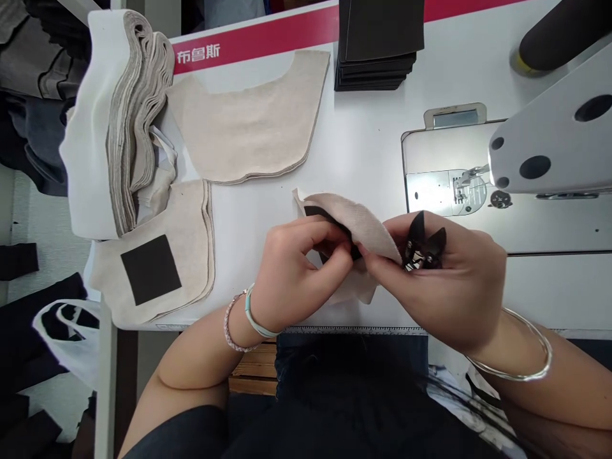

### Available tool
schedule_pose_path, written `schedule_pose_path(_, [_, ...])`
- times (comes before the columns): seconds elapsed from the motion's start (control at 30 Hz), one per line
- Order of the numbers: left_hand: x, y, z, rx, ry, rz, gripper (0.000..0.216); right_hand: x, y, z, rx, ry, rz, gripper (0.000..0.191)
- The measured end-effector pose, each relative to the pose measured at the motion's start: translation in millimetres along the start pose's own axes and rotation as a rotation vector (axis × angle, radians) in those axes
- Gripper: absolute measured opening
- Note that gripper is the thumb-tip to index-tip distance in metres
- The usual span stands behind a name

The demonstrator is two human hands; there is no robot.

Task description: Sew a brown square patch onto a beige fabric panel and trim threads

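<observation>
Above the front of the sewing table, a folded beige fabric piece [366, 223] is between my two hands. Inside its fold lies a black fabric patch [313, 211], partly covered by my fingers. My left hand [301, 274] pinches the patch and cloth with thumb and forefinger. On the other side, my right hand [449, 287] grips the beige cloth's edge by its thumb; its other fingertips are hidden beneath. A black cat-eared item [423, 245] sits against the right hand's fingers; how it is attached cannot be seen.
A sewing machine [545, 140] stands to the right. Stacked black patches [380, 38] lie at the back. Beige cut pieces [253, 127] are at the left, one pile bearing a black square [151, 269]. Beside them is a thick beige fabric bundle [124, 127].
</observation>
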State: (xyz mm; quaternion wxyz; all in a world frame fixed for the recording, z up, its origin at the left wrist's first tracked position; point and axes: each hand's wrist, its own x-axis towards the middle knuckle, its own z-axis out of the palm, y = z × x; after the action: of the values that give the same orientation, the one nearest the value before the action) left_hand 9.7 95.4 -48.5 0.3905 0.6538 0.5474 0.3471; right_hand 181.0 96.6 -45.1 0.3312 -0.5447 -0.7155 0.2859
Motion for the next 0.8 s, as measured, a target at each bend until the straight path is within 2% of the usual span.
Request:
schedule_pose_path(0.2, [-0.3, 0.6, 0.8, -0.023, -0.04, -0.034, 0.01, 0.7, 0.2, 0.1, -0.008, 0.012, 0.021, 0.022])
schedule_pose_path(0.57, [-0.5, -0.7, 4.0, 0.044, 0.0, -0.033, 0.01, -1.7, -0.5, 6.1, -0.049, 0.03, 0.028, 0.021])
schedule_pose_path(0.8, [1.2, -1.1, 2.7, 0.029, -0.001, -0.01, 0.013, 12.1, -3.6, -1.4, 0.144, -0.122, 0.156, 0.019])
